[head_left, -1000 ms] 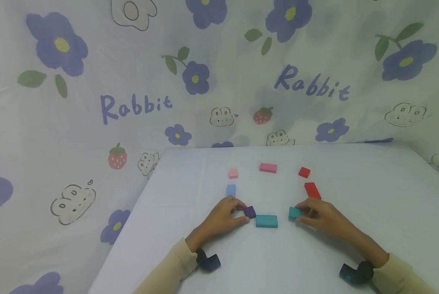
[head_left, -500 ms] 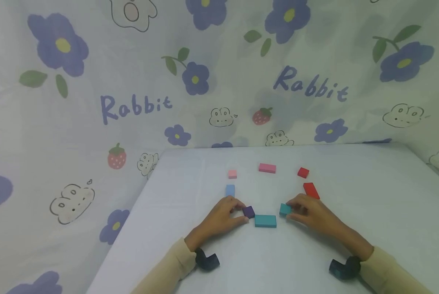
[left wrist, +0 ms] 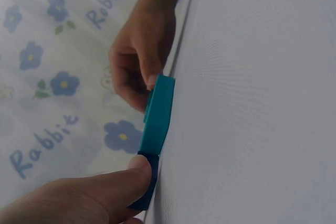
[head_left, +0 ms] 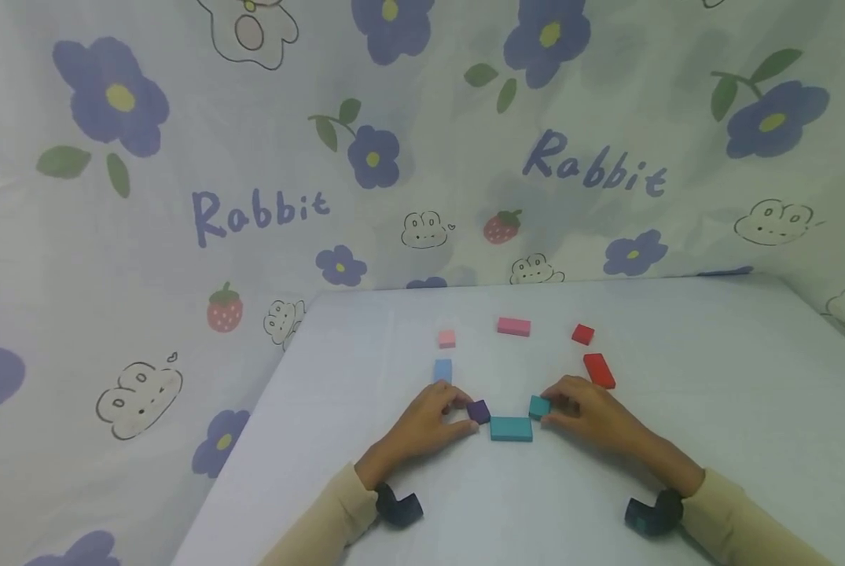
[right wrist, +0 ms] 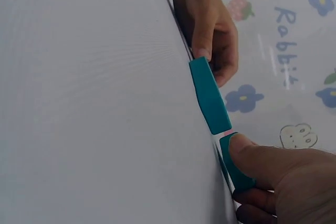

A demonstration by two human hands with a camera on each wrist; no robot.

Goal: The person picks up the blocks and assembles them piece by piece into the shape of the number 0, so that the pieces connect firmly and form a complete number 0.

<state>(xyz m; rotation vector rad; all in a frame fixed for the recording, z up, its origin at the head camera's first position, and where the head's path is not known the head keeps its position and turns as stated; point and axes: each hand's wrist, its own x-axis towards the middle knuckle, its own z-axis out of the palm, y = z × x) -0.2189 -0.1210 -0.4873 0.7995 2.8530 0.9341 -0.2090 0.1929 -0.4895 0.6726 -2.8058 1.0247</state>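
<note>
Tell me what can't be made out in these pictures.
Head view: the near end of the light blue rectangular block, behind the left hand.
Head view: the rest of the beige cloth sleeves, cut off by the bottom edge.
Left wrist view: most of the small teal square block, behind the teal rectangular block.
Right wrist view: part of that small teal square block, covered by the right hand.
Every view: block material, too blurred.
</note>
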